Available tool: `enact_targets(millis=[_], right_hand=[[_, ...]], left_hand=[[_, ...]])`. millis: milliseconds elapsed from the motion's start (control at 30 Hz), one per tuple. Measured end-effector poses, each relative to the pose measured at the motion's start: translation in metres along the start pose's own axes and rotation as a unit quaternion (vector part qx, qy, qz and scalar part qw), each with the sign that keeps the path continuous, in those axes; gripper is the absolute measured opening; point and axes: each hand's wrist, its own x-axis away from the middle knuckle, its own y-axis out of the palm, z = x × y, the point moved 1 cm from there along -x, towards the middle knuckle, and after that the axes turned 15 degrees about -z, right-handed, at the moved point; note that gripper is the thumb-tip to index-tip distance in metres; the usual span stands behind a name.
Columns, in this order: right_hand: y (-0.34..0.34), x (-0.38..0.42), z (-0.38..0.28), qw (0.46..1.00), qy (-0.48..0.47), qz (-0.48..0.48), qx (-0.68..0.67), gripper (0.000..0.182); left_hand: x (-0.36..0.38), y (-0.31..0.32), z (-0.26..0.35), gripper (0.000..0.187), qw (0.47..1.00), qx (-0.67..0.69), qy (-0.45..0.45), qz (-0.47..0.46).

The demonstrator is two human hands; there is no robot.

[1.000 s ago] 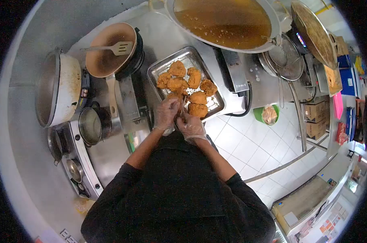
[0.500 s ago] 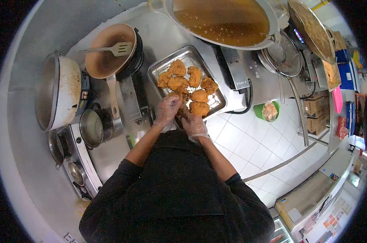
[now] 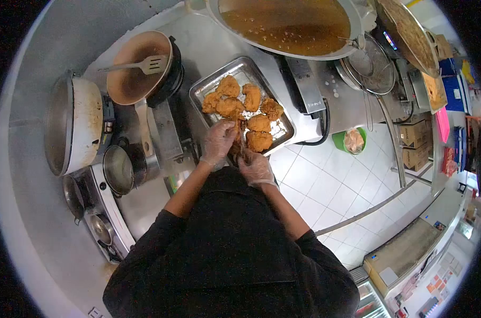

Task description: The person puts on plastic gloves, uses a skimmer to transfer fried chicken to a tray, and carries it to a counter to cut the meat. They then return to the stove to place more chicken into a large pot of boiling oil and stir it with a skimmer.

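Note:
My left hand (image 3: 219, 140) and my right hand (image 3: 255, 165) both wear clear plastic gloves. Between them, over the near edge of a metal tray (image 3: 198, 87), they grip a piece of fried chicken (image 3: 237, 139), reddish brown where it shows; the fingers cover much of it. The fingers of both hands are closed on it, the left from the upper side, the right from below. Several golden-brown fried chicken pieces (image 3: 252, 97) lie in the tray just beyond my hands, one of them (image 3: 259, 141) close to my right hand.
A wide pan of oil (image 3: 288, 26) stands past the tray. Left are a frying pan (image 3: 129, 85) with a slotted spatula (image 3: 150, 64) in it and a large white pot (image 3: 84, 124). Strainers (image 3: 375, 69) sit to the right. A green bin (image 3: 338, 140) stands on the tiled floor.
The view has shifted slightly, so tray and pans appear a little further left and up. My hands stay on the chicken piece, which now shows more between my fingers.

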Motion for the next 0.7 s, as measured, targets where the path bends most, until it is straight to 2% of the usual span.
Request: enact_targets(millis=[233,333,433,533,633,700], right_hand=[[0.014,-0.015,0.017,0.997,-0.071,0.003,-0.025,0.040],[0.016,-0.023,0.024,0.997,-0.024,-0.063,-0.021,0.039],[0.009,-0.017,0.028,0.995,-0.077,-0.029,-0.051,0.038],[0.026,-0.009,0.049,0.982,-0.121,0.044,-0.141,0.038],[0.011,0.000,0.041,0.980,-0.073,0.041,-0.181,0.040],[0.004,-0.004,0.032,0.992,-0.051,0.042,-0.106,0.041]], left_hand=[[0.001,0.002,-0.003,0.023,0.998,0.058,-0.011,-0.017],[0.000,0.002,-0.008,0.021,0.999,0.029,-0.027,-0.032],[0.001,0.000,-0.002,0.022,0.999,0.005,-0.023,-0.033],[0.000,0.000,0.007,0.022,0.999,-0.030,-0.022,-0.001],[0.000,0.000,0.004,0.025,0.999,-0.051,-0.002,0.013],[0.000,0.000,0.006,0.027,0.997,-0.069,-0.017,0.004]])
